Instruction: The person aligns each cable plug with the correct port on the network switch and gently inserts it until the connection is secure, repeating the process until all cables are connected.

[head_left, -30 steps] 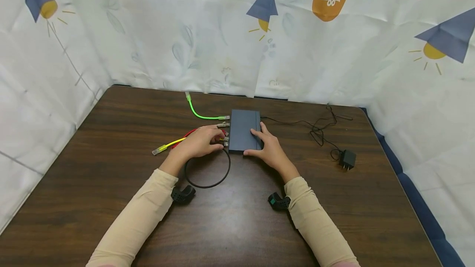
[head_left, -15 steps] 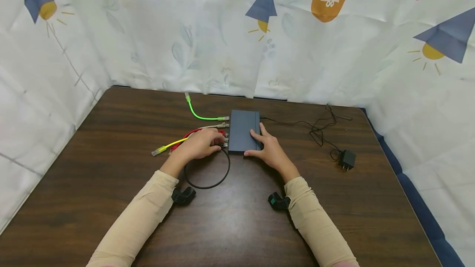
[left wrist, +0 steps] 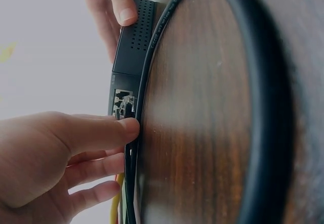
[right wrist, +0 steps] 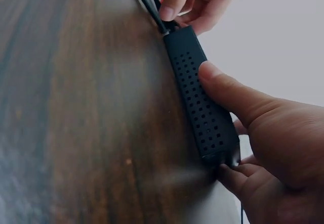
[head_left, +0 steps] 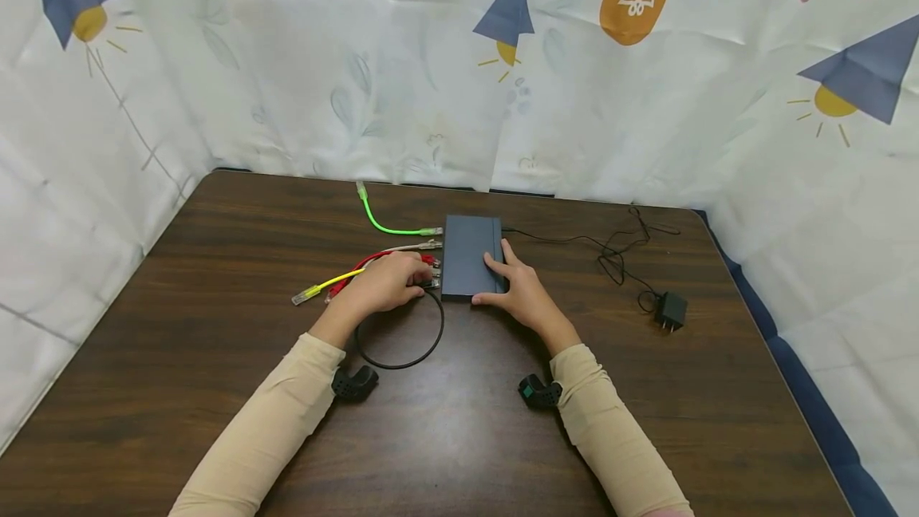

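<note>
A flat dark network switch (head_left: pixel 467 258) lies on the table between the two hands. My right hand (head_left: pixel 522 287) grips its right end, with the thumb (right wrist: pixel 212 75) on the perforated near side. At the opposite end, my left hand (head_left: pixel 388 282) pinches a black network cable (left wrist: pixel 273 107) close behind its clear plug (left wrist: pixel 127 103). That plug is at the row of ports; how deep it sits cannot be told. The cable bends in a loop toward the near side. Green (head_left: pixel 395 230), white (head_left: pixel 405 246), red (head_left: pixel 369 257) and yellow (head_left: pixel 345 276) cables reach toward the same port side, partly behind the left hand.
A thin black cord (head_left: pixel 567 240) runs from the switch's right side to a power adapter (head_left: pixel 671 311), tangled along the way. The brown table (head_left: pixel 445 437) meets a patterned white curtain (head_left: pixel 301 86) behind. A dark blue padded edge (head_left: pixel 811 397) borders the right.
My left hand has shifted slightly left and nearer, away from the ports, and more of the white cable shows. The right hand and the switch stay in place.
</note>
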Motion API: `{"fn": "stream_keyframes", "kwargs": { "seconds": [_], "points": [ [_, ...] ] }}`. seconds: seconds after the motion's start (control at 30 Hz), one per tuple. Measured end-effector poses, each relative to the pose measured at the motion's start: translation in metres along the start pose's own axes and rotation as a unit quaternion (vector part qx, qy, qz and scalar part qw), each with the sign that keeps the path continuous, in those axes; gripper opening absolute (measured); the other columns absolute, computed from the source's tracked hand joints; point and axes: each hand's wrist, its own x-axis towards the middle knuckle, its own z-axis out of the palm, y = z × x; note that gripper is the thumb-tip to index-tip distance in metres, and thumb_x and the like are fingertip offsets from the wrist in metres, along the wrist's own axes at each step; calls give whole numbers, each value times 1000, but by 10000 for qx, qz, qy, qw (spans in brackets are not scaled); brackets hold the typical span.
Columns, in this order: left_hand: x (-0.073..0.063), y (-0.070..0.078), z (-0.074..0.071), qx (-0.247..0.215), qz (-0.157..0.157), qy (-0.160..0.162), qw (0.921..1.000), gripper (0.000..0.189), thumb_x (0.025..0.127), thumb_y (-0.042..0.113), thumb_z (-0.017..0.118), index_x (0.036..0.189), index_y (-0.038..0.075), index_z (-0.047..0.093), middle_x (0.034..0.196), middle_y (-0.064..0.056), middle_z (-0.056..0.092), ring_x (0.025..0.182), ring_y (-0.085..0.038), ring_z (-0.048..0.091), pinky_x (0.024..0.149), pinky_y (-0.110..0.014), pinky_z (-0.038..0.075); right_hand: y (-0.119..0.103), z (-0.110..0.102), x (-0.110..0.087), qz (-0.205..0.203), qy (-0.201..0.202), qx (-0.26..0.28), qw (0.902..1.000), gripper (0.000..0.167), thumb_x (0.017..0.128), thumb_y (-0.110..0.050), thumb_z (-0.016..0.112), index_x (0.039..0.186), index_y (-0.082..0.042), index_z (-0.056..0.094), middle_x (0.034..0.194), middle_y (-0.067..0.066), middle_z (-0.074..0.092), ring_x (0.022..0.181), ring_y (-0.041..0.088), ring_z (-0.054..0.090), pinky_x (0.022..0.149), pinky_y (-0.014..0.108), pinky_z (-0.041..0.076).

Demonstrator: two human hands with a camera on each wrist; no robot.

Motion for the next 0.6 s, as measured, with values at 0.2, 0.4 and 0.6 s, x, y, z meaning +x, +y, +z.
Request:
{"fn": "stream_keyframes", "kwargs": {
  "seconds": [0.2, 0.4, 0.6],
  "points": [
    [0, 0, -1, 67, 46, 10, 10000, 21, 87, 13, 70, 108, 14, 72, 104, -4, 66, 88, -16, 63, 79, -35, 52, -4, -2, 1, -27, 128, 271, 9995, 88, 79, -42, 77, 152, -16, 33, 163, 15, 10, 143, 36, 33, 109, 51, 39],
    [1, 1, -4, 48, 151, 92, 9998, 20, 86, 13, 72, 106, 14, 73, 104, -3, 67, 90, -17, 64, 79, -35, 53, -8, -4, -1, 156, 294, 809, 9962, 84, 85, -38, 72, 153, -15, 29, 162, 15, 16, 140, 33, 39, 108, 43, 41],
    [0, 0, -3, 49, 265, 87, 9996, 17, 86, 13, 72, 104, 14, 73, 102, -2, 66, 88, -15, 64, 77, -33, 52, -8, -9, -9, 400, 632, 1116, 9909, 60, 95, -36, 60, 146, -11, 41, 150, 16, 42, 134, 32, 48, 103, 49, 45]
  ]
}}
